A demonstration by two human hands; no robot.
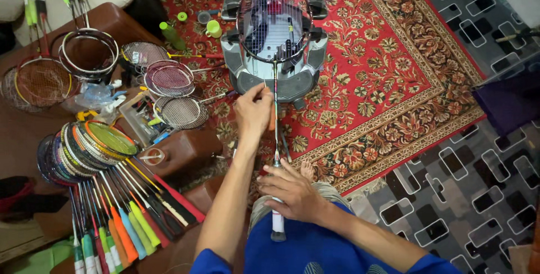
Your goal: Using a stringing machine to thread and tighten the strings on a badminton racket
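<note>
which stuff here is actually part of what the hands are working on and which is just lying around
In hand:
- racket clamped in the grey stringing machine
- left hand pinching a string by the racket's shaft
- right hand gripping the white handle

Lying about:
- fanned stack of rackets
- loose rackets on the left
- green cup
- red patterned rug

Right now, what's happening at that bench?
A seated person has a badminton racket clamped head-first in a grey stringing machine on a red patterned rug. The right hand grips the white-wrapped handle. The left hand is raised by the shaft, pinching what looks like a thin string. A fanned stack of rackets and several loose ones lie to the left.
</note>
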